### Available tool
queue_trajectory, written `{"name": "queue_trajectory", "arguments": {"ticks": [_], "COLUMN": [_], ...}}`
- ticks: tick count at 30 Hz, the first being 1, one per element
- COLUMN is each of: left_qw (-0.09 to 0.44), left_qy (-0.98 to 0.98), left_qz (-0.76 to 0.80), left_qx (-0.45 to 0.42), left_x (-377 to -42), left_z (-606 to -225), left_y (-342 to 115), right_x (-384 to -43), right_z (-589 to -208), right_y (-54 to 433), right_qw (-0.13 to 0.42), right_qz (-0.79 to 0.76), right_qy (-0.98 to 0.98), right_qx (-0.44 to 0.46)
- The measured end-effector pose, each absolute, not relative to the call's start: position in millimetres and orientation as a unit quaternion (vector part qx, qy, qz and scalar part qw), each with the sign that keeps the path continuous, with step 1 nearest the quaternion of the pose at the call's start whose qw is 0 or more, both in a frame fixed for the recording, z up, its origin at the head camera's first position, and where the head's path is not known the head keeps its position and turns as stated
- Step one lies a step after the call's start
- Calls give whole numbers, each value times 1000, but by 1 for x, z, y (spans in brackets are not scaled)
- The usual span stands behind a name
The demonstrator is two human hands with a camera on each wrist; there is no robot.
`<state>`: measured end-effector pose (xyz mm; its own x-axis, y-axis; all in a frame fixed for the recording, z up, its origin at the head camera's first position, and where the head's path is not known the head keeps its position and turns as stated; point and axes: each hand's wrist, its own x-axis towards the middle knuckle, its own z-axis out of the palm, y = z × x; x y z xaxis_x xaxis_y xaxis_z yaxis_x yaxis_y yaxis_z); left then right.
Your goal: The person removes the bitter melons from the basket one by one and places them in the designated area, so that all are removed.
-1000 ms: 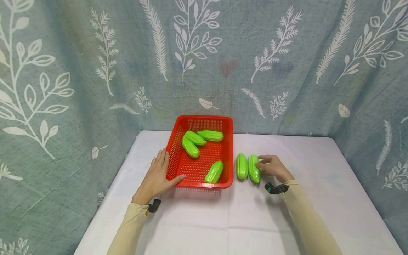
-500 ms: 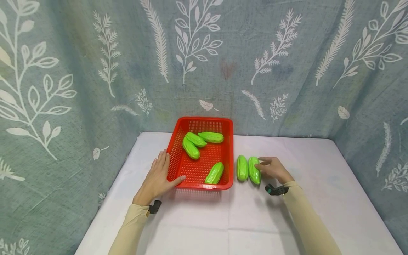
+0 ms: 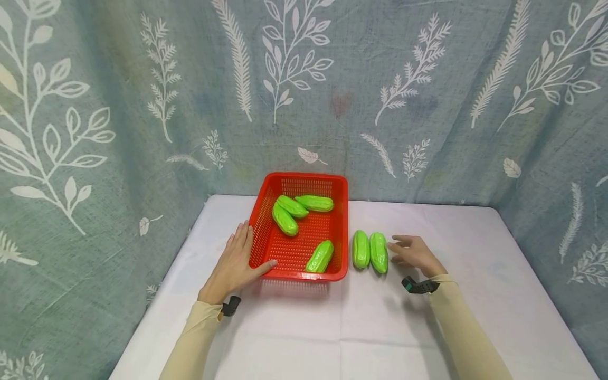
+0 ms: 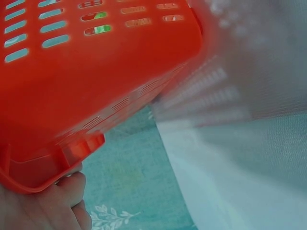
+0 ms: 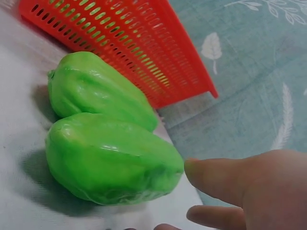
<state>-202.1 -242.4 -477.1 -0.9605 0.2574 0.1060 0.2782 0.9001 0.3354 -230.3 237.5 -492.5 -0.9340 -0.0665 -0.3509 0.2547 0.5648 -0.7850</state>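
Note:
A red plastic basket (image 3: 345,227) with slotted walls holds several glossy green, ridged, papaya-shaped fruits (image 3: 285,219). At its near left corner rests my left hand (image 3: 233,264), straight fingers along the left rim and thumb over the front rim. Two more such fruits lie side by side on the white table, right of the basket: a left one (image 3: 361,249) and a right one (image 3: 379,253). Just right of these, my right hand (image 3: 413,254) has its fingers loosely bent around nothing. In the right wrist view, a fingertip (image 5: 192,168) appears right at the end of the nearer fruit (image 5: 115,160).
White cloth covers the table (image 3: 294,338). Behind and on both sides hangs a grey-green curtain (image 3: 304,142) with a white leaf pattern. The basket stands near the back edge, close to the curtain.
My right hand has let go of the right-hand green fruit and drawn slightly away to the right. The fruits and my left hand stay in place; the whole view shifts slightly.

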Motion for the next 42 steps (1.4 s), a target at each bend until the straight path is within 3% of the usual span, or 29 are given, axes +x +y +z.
{"name": "queue_trajectory", "arguments": {"ticks": [17, 42], "left_qw": [35, 40], "left_qy": [-974, -975], "left_qz": [-173, -166], "left_qx": [-140, -140], "left_x": [-203, -203], "left_z": [-475, -479], "left_y": [-243, -244], "right_x": [-223, -234], "right_z": [-456, -399], "right_y": [224, 143], "right_qw": [36, 19], "right_qz": [-497, -515], "right_qy": [867, 850], "right_qx": [10, -111]}}
